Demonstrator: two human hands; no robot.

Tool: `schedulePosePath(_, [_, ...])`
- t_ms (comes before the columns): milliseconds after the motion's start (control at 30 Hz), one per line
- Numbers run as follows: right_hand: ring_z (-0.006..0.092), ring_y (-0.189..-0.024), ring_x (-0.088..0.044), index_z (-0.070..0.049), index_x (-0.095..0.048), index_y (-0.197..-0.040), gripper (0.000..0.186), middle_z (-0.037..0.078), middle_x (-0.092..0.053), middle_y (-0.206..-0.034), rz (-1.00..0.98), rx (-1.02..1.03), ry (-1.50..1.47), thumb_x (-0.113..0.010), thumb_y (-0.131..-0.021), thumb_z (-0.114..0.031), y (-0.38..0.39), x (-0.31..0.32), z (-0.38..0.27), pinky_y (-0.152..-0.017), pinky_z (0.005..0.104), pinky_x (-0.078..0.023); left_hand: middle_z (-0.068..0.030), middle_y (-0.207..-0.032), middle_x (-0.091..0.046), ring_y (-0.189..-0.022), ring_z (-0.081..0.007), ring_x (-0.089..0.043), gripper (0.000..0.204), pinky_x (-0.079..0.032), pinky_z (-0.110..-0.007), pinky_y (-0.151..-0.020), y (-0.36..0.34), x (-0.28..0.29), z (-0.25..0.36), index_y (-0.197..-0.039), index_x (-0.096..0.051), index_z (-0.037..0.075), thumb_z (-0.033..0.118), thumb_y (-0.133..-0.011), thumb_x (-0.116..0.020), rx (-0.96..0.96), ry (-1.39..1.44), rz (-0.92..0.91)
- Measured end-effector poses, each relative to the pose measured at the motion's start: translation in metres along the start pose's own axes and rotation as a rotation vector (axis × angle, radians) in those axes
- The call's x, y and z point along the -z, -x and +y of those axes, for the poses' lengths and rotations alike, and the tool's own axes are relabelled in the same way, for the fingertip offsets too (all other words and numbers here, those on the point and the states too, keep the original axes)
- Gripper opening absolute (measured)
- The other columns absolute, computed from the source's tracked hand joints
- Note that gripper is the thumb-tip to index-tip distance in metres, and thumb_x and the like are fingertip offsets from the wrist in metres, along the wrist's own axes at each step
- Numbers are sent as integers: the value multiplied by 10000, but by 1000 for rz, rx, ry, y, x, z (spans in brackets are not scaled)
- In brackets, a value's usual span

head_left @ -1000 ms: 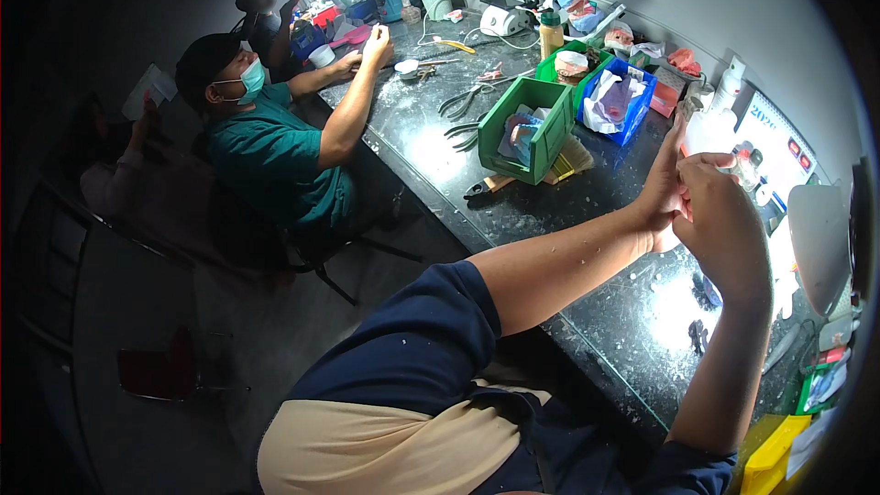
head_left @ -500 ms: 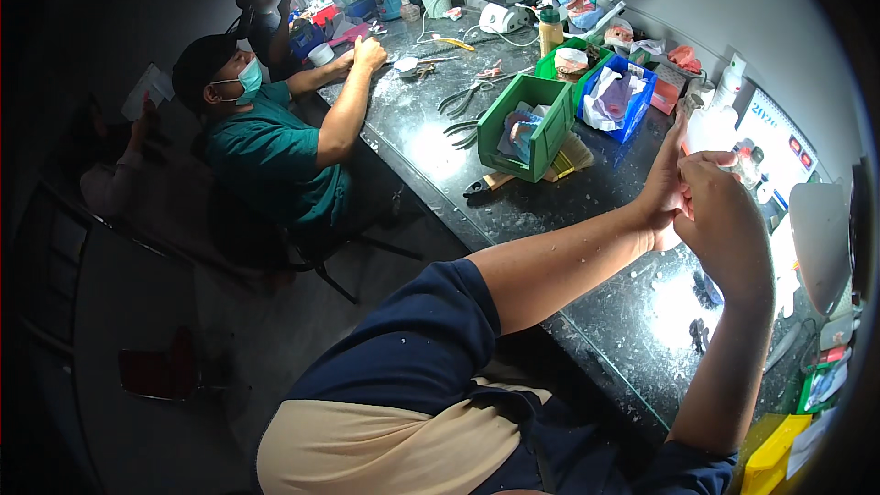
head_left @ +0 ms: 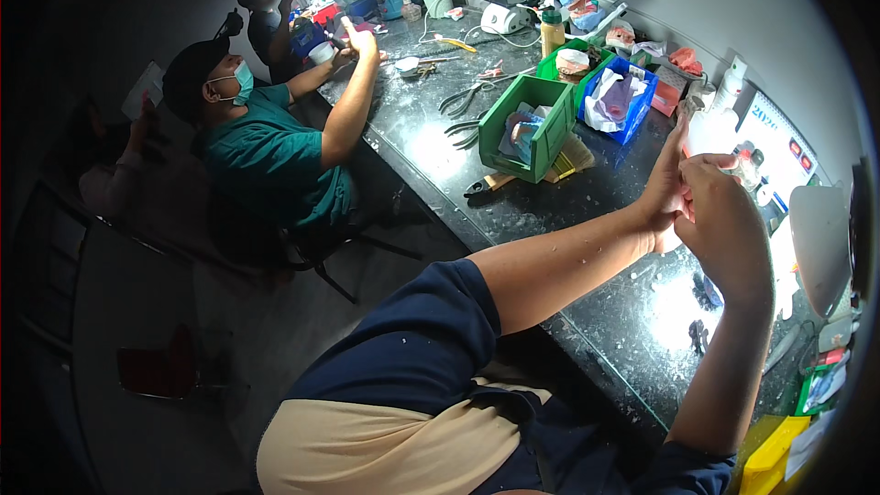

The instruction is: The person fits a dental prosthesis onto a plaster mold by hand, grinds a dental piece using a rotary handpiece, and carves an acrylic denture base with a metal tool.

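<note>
Above the right part of the dark bench, my two hands meet close together. My left hand is tilted upward, its fingers curled around something that its own palm and my other hand hide. Against it presses my right hand, closed with bent fingers. What it grips is too small and covered to make out. Just past the left fingers stands a white container. On the brightly lit bench below lie small dark pieces.
A green bin and a blue bin hold dental models and wrapping. A brush and pliers lie near them. A yellow bin stands at lower right. A masked co-worker sits at left.
My hands stay almost where they were. The co-worker has leaned back slightly, and one of their hands has risen and shifted a little to the left.
</note>
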State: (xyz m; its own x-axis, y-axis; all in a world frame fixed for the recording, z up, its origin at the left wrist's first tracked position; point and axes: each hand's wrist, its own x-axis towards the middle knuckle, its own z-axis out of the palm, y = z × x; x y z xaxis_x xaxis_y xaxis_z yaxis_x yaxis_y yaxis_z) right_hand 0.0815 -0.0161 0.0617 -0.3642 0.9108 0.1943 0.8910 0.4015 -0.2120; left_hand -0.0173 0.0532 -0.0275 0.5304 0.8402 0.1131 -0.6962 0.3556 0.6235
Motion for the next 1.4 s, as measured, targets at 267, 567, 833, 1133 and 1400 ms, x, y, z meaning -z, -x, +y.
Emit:
schedulePosePath(267, [409,-932,-728,36,-624,-1008,209,239,-707,-977,63,29,-35,-706,-826,-26,2,-3,2,-828,480,-556,-172,-1278,-727,-1148,-254,-734,1104,-584,-454,-1027,-1,0,-1,-1392,-663,60,1004,-872,-425,5,0,-16])
schedulePosePath(567, [406,-977,-720,-1,-629,-1031,191,217,-697,-997,12,2,-24,-675,-847,-23,1,0,0,-855,505,-570,-144,-1155,-773,-1064,-245,-759,1082,-600,-444,-978,-2,2,-2,-1373,-672,64,996,-878,-432,-7,5,-11])
schedulePosePath(833, [400,-968,-724,-4,-627,-1024,184,215,-699,-986,16,5,-37,-680,-850,-31,1,-2,2,-847,500,-569,-139,-1122,-782,-1044,-239,-761,1069,-597,-442,-976,-1,-1,0,-1358,-687,60,985,-895,-419,17,17,26])
schedulePosePath(1133, [398,-973,-724,-7,-632,-1023,182,216,-701,-994,15,0,-36,-690,-853,-33,0,-3,4,-848,498,-569,-137,-1142,-778,-1080,-234,-751,1066,-584,-432,-1001,1,-3,1,-1341,-696,43,973,-919,-390,-11,-8,29])
schedulePosePath(1400, [399,-969,-729,-1,-634,-1010,172,214,-702,-977,41,-4,-19,-687,-847,-18,2,-1,1,-851,490,-568,-144,-1162,-773,-1087,-238,-750,1057,-579,-442,-1010,-1,-1,-2,-1334,-699,45,968,-926,-384,-32,-10,17])
